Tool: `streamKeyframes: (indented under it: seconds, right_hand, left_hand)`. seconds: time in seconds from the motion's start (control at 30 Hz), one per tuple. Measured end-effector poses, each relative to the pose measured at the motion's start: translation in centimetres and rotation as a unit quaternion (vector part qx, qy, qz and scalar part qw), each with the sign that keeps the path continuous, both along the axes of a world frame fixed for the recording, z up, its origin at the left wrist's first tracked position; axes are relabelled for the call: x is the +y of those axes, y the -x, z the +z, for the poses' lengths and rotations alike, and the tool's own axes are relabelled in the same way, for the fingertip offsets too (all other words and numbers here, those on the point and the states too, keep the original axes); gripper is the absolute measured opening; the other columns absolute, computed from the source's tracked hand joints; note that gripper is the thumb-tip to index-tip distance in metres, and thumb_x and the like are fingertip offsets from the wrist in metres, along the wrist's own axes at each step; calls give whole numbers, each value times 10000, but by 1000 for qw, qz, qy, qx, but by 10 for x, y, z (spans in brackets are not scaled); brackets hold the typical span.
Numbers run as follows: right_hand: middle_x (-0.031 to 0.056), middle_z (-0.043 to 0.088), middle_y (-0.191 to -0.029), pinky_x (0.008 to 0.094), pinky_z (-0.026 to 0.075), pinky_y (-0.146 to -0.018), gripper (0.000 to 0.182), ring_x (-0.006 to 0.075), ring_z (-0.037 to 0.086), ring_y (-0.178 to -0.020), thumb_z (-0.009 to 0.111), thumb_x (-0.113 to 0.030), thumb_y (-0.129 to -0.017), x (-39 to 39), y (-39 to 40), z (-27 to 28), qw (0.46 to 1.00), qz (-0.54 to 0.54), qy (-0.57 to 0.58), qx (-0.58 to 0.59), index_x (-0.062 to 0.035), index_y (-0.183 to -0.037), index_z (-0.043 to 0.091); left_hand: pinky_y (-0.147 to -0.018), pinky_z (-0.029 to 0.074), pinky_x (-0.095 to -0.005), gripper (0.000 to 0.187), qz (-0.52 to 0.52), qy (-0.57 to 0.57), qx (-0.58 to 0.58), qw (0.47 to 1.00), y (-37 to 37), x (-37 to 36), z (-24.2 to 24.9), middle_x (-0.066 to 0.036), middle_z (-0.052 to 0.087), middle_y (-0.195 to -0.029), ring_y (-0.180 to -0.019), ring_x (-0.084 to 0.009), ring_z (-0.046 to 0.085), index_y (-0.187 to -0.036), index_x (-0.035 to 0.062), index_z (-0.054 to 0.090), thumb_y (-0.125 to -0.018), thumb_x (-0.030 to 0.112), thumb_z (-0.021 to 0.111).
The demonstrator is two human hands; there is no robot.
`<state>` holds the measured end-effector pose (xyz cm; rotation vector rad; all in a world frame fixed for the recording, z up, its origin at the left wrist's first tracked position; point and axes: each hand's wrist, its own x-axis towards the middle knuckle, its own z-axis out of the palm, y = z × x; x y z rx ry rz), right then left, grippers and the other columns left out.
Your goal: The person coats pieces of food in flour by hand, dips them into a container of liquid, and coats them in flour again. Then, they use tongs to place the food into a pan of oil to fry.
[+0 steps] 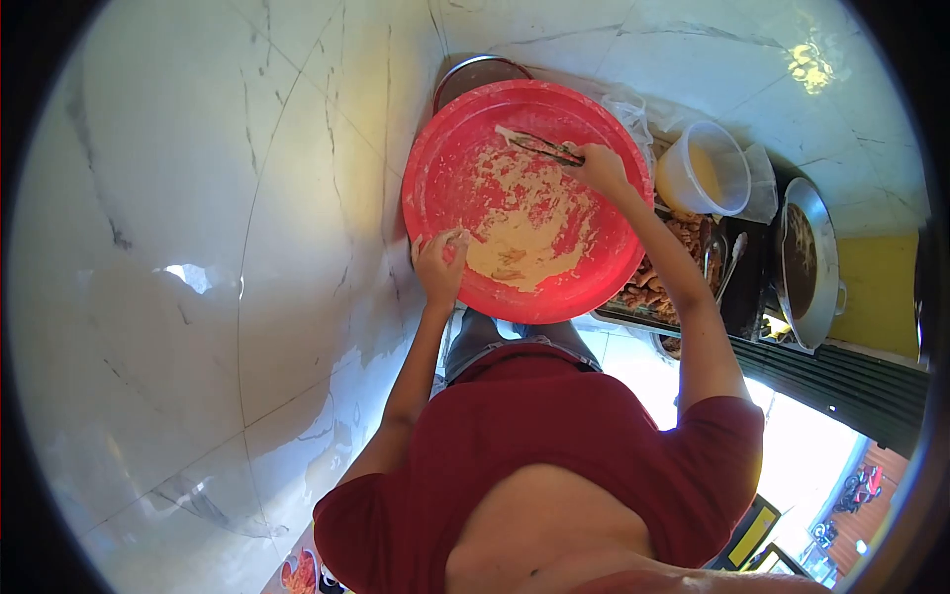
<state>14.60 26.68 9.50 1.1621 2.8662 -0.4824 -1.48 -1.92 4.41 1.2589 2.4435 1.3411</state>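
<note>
A large red basin (432, 148) holds pale, crumbly flour-like powder (524, 238), heaped toward its near side and scattered over the bottom. My right hand (599, 168) grips a pair of dark metal tongs (554, 149) over the basin's upper right part. At the tongs' tips is a small pale, coated piece (509, 135), whose kind I cannot make out. My left hand (440, 265) is closed on the basin's left rim, with some powder on its fingers.
Right of the basin stand a translucent tub (730, 163) of yellowish liquid and a tray of browned pieces (648, 297) with another utensil (732, 265). Farther right is a wide metal pan (826, 272) of dark oil. Marbled tile walls (198, 198) enclose the left and back.
</note>
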Motion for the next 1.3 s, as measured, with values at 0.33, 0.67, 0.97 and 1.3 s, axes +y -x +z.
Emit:
streamKeyframes:
  seconds: [0.33, 0.67, 0.97, 1.3]
  right_hand:
    - [146, 637, -786, 420, 474, -702, 385, 313, 611, -802, 726, -394, -655, -29, -71, 21, 996, -34, 48, 73, -95, -894, 691]
    - [154, 650, -913, 400, 472, -775, 486, 319, 610, -881, 721, -420, -661, 2, -195, 111, 965, -193, -63, 166, -80, -1004, 673]
    - [138, 661, -923, 395, 509, -769, 412, 284, 637, -884, 744, -321, -624, 100, -263, 96, 936, -345, -60, -45, -87, -957, 674]
    - [148, 670, -878, 378, 528, -730, 412, 298, 652, -850, 785, -274, -578, 158, -243, 20, 945, -295, 22, -137, -46, -902, 674]
  left_hand:
    - [-1010, 259, -398, 243, -11, 52, 30, 998, -1, 0, -3, -42, 669, -909, -892, -192, 602, -915, 88, 648, -849, 311, 581]
    - [-879, 406, -312, 212, -111, 14, -268, 957, -37, 74, -13, -55, 663, -909, -877, -184, 601, -974, 68, 642, -874, 243, 577]
    - [-901, 392, -366, 286, -381, -72, -119, 914, -161, 217, 29, -93, 604, -1032, -1006, -256, 554, -1046, 61, 595, -800, 188, 668]
    - [-1012, 208, -541, 339, -383, -58, 3, 922, -205, 270, 0, -65, 513, -1198, -1205, -284, 414, -1128, 130, 534, -806, 178, 628]
